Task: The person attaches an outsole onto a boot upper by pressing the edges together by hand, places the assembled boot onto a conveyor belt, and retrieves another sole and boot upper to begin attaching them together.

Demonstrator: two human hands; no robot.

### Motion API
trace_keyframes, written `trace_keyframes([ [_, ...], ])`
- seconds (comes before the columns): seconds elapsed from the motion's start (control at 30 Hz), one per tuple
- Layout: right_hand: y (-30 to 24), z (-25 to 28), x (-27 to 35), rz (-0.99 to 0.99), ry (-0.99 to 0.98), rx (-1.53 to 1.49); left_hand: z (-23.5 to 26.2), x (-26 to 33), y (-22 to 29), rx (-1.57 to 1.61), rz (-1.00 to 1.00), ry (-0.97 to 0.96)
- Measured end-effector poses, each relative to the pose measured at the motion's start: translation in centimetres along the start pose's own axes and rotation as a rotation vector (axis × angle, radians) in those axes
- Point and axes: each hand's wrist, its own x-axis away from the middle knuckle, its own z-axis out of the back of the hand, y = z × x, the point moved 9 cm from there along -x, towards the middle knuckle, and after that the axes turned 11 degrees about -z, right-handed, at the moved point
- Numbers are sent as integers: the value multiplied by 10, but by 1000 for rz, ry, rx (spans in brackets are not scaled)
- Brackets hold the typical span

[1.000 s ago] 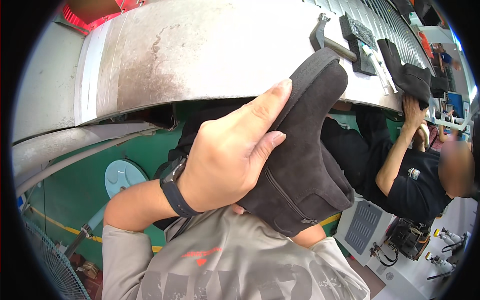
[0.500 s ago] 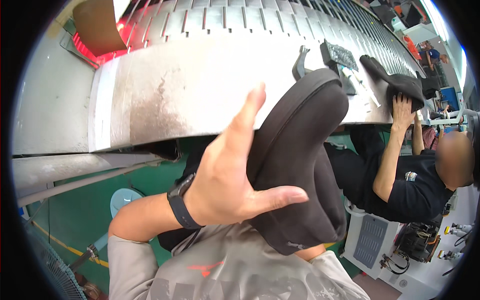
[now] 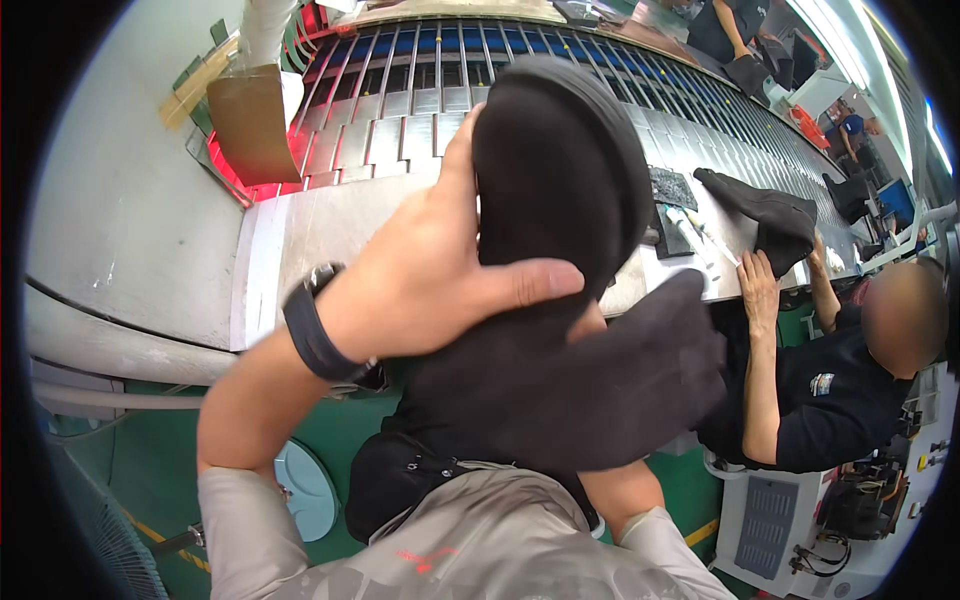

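One dark boot [image 3: 595,388] is raised before a pale bench [image 3: 322,218]. I judge it light, soft in the shaft, firmer at the sole, best held around the toe. The left hand [image 3: 425,275] spans it there, thumb in front, fingers behind; the right hand [image 3: 588,322] is mostly hidden, grip unclear. Rightward, a co-worker's hand [image 3: 760,290] and another boot [image 3: 772,214] could obstruct.

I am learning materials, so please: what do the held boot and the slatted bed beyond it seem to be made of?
Boot: probably suede or suede-like fabric, matte; its surface looks dull, but blur leaves this open. Slatted bed: likely metal, shiny, from its bright reflections.
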Motion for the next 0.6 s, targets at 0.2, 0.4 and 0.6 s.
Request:
trace_keyframes([
  [0.2, -1, -30, -30, 346, 183, 492, 11, -15, -53, -359, -38, 99],
  [0.4, -109, 9, -7, 465, -22, 769, 10, -20, -78, -472, 45, 142],
  [0.6, -190, 28, -57, 623, 181, 497, 3, -21, -68, -573, 17, 159],
])
